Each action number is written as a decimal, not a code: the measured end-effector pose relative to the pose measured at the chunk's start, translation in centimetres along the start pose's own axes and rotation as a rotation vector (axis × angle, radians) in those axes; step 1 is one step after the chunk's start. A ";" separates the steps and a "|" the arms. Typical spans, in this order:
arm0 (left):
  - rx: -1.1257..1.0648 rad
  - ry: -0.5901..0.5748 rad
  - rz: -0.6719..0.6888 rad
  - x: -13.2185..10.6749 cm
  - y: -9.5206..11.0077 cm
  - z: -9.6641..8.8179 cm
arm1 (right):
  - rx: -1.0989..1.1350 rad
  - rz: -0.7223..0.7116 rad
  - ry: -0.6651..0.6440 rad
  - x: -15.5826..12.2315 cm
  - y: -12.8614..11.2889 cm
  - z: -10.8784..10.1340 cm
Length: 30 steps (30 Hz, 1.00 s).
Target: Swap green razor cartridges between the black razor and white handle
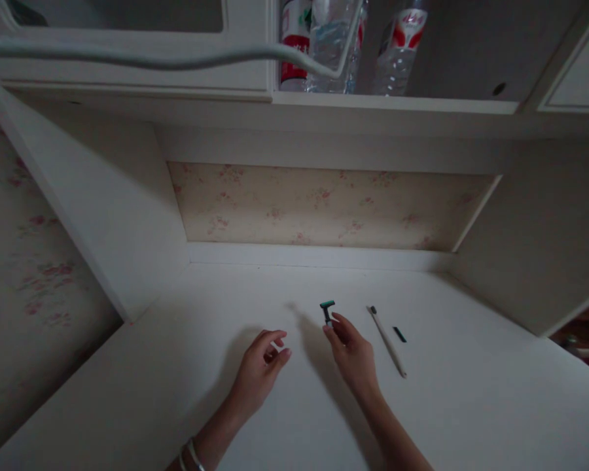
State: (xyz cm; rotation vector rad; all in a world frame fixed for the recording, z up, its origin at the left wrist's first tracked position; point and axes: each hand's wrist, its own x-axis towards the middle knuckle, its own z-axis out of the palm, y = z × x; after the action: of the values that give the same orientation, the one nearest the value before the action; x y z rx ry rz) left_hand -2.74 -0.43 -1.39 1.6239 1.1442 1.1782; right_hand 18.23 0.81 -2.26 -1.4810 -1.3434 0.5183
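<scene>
A razor (327,313) with a green-edged head is upright in the fingers of my right hand (351,353), its head pointing away from me. The lower part of its handle is hidden by my fingers. To the left, my left hand (262,363) hovers over the white desk (294,418) with its fingers curled and the thumb apart from them, holding nothing. Right of my right hand lies a toothbrush (389,343) with a pale handle and dark bristles. Beside it sits a small dark strip (400,334), perhaps a razor cover; I cannot tell.
Above the desk, an open shelf (397,103) holds several plastic bottles (400,52). A pale curved bar (177,62) crosses the top of the view. White side panels (108,203) stand left and right, with floral wallpaper (319,206) at the back.
</scene>
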 end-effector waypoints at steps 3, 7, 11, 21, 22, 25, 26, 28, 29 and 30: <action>0.017 -0.054 -0.003 -0.1 -0.4 0.3 | -0.292 -0.049 0.078 1.8 1.9 -2.3; 0.061 -0.098 0.012 -0.1 -0.9 0.6 | -0.675 -0.059 0.102 3.2 4.1 -4.3; 0.100 -0.104 0.029 -0.1 -0.8 0.3 | -0.766 -0.023 0.069 3.4 5.1 -4.9; 0.135 -0.113 0.034 -0.1 -1.2 0.3 | -0.884 0.069 0.060 3.3 5.4 -5.1; 0.138 -0.111 0.034 -0.1 -1.2 0.4 | -0.888 0.068 0.057 3.3 5.4 -5.1; 0.144 -0.103 0.036 0.0 -1.3 0.4 | -0.896 0.055 0.049 3.5 5.4 -5.0; 0.143 -0.101 0.036 0.0 -1.3 0.5 | -0.898 0.050 0.049 3.5 5.4 -5.0; 0.143 -0.099 0.034 0.0 -1.5 0.5 | -0.902 0.042 0.052 3.5 5.5 -4.9; 0.143 -0.102 0.034 0.0 -1.5 0.5 | -0.903 0.039 0.056 3.5 5.5 -4.8; 0.144 -0.106 0.035 -0.1 -1.6 0.5 | -0.904 0.036 0.060 3.5 5.5 -4.8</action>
State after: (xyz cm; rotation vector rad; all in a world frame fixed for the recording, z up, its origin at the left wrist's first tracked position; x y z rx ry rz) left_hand -2.57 -0.14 -3.02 1.8000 1.1594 1.0389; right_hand 25.83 2.96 -4.16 -2.2129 -1.5913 -0.1650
